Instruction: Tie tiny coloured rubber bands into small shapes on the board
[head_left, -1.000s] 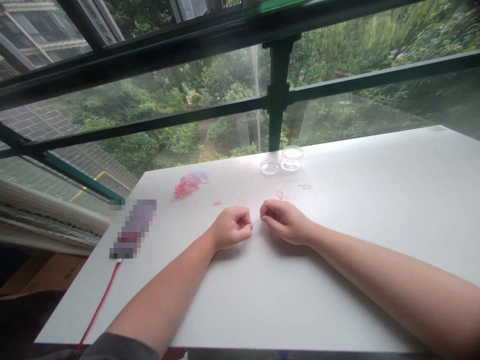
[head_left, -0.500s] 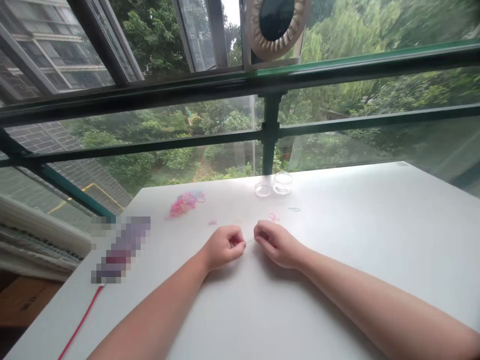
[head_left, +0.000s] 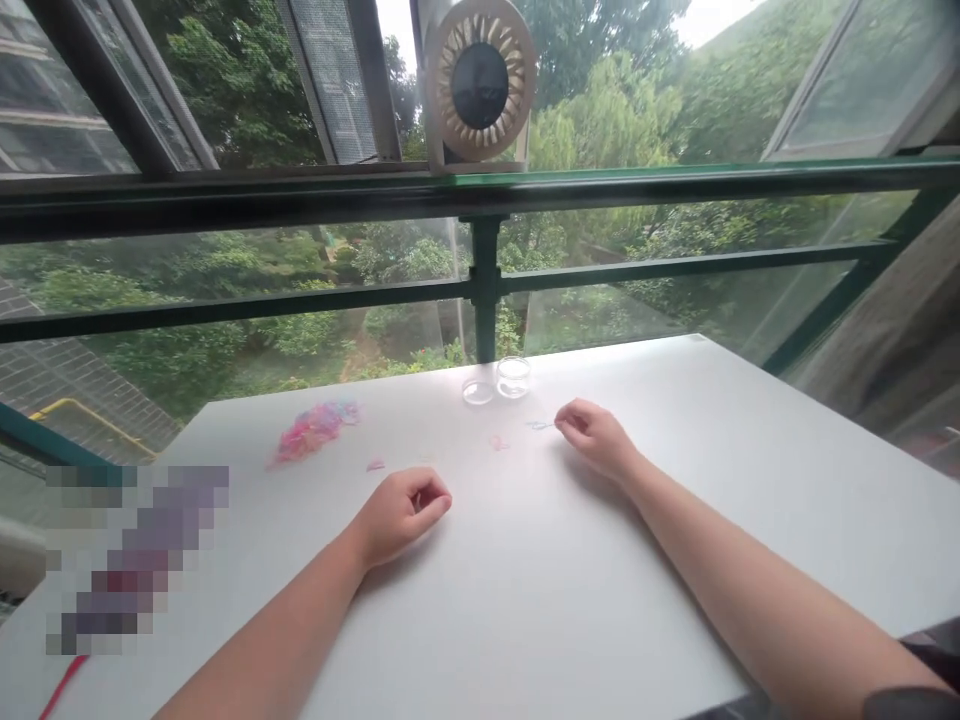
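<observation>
My left hand rests low over the white table, thumb and fingertips pressed together. Whatever lies in that pinch is too small to make out. Further out to the right, my right hand is closed too, its fingertips right beside a few pale blue-green loops. I cannot tell whether they touch them or what they hold. Between the hands lie pink loops. A smaller pink piece sits just beyond my left hand.
A heap of small pink, orange and blue loops lies at the back left. Near the far edge stand a clear round jar and a clear lid. A blurred-out object with a red cord is at the left. Railings border the table.
My hands, close together before with a thin strand between them, have parted. The right one has moved out to the blue-green loops. The view has turned to the right.
</observation>
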